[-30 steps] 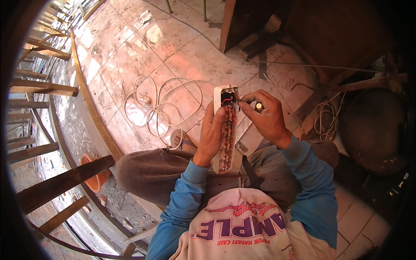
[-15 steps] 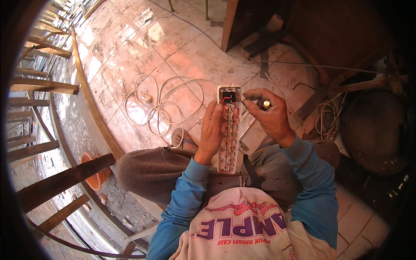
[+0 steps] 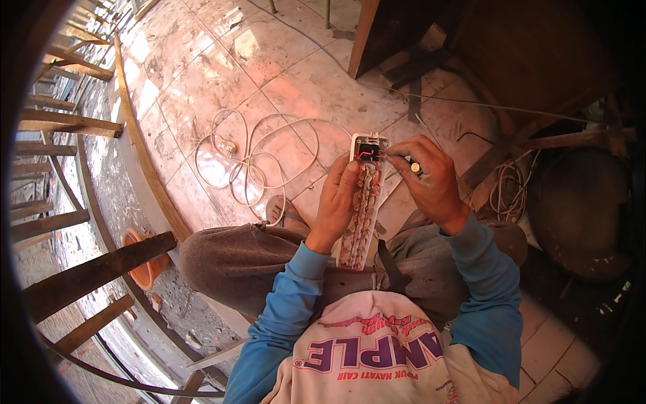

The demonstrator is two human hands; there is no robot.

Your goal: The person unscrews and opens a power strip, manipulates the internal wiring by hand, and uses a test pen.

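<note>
Seated person working on an opened white power strip point(image 3: 362, 209), which is lying lengthwise above the lap, its far end pointing away from the body. The left hand point(image 3: 338, 202) is gripping the strip along its left edge, fingers curled closed around the housing, thumb lying against the exposed metal contacts. The right hand point(image 3: 425, 176) is sitting just right of the strip's far end, fingers pinched shut on a small screwdriver point(image 3: 409, 165) whose tip is meeting the red wires point(image 3: 369, 156) in the end compartment. A white cable point(image 3: 252, 158) is lying in loose loops on the tiled floor point(image 3: 202, 74), beyond and to the left of the strip. A second coil of pale cord point(image 3: 506, 192) is resting to the strip's right, near dark wooden furniture point(image 3: 511, 54). An orange bowl point(image 3: 142, 266) is sitting well to the strip's left, below the floor's edge.
</note>
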